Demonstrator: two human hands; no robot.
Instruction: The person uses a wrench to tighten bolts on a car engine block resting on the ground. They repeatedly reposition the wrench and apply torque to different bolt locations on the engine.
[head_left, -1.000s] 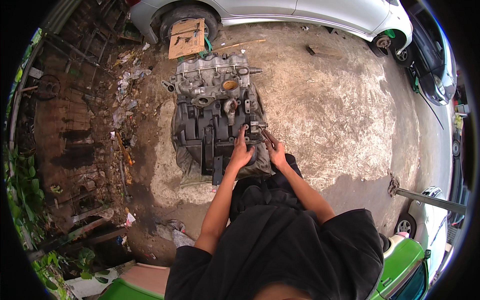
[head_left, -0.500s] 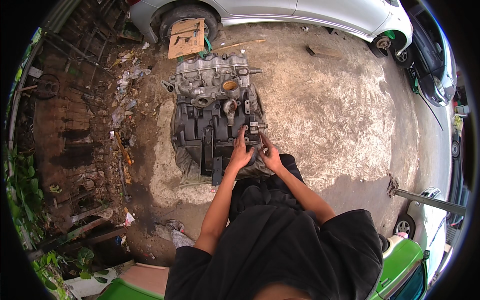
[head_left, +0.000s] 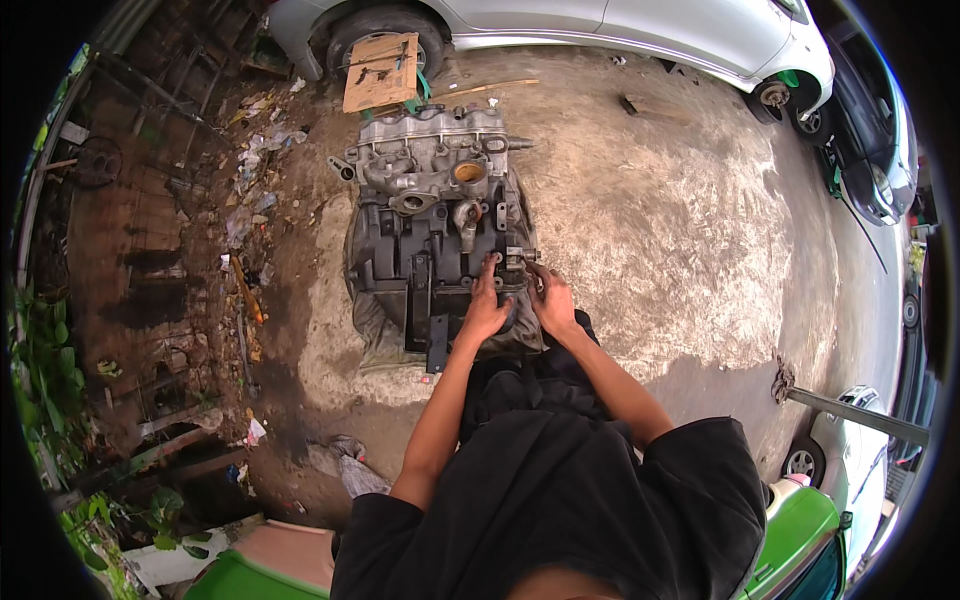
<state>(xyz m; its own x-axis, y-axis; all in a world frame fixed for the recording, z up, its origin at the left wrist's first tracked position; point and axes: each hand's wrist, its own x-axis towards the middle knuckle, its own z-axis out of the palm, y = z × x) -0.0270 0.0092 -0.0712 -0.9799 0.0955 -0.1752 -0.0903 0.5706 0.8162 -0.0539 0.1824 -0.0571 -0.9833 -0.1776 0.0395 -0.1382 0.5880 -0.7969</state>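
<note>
A car engine (head_left: 392, 240) lies on the ground in front of me, its silvery upper section (head_left: 430, 125) at the far end and dark block nearer. My left hand (head_left: 486, 312) lies on the near right of the block, fingers stretched out together and pointing away from me. Just beyond those fingertips, a small light metal fitting (head_left: 516, 256) sticks out at the engine's right edge. Close against that edge is my right hand (head_left: 554, 302), with its fingers bent inward beside the fitting. Whatever is between its fingertips is too small to make out.
Grey cloth (head_left: 385, 352) spreads under the engine. Beyond stands a silver car (head_left: 600, 25), a cardboard sheet (head_left: 382, 72) leaning on its wheel. Rubbish (head_left: 262, 185) litters the ground on the left. A wooden block (head_left: 652, 107) lies far right, and a metal post (head_left: 850, 412) juts in nearer.
My right hand has turned slightly and its fingers have curled in more at the engine's edge. The left hand stays on the block. The whole view has shifted a little.
</note>
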